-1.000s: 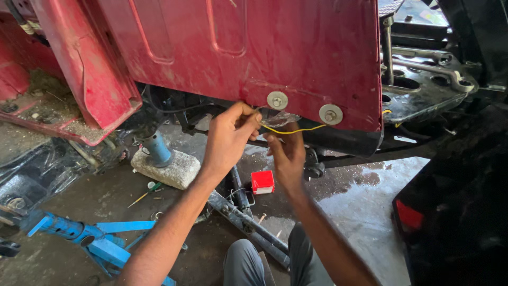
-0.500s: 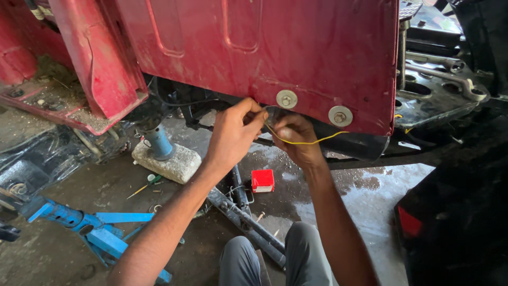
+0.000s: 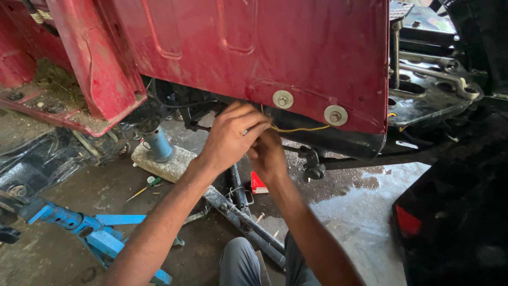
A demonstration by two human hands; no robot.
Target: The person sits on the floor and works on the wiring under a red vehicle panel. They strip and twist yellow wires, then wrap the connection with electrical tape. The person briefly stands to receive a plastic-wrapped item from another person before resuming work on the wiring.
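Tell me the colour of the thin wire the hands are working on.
Yellow wire, clearest in the head view, under the red panel.

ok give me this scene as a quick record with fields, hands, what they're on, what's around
left hand: raised at the lower edge of the red panel, fingers pinched at the yellow wire
right hand: just below the left, at the same wire end; its grip is hidden
wire: thin, yellow, runs right under the panel edge
panel fixings: two round washers with bolts
support: blue jack on a stone block
floor: blue tool, small red object, wet patch
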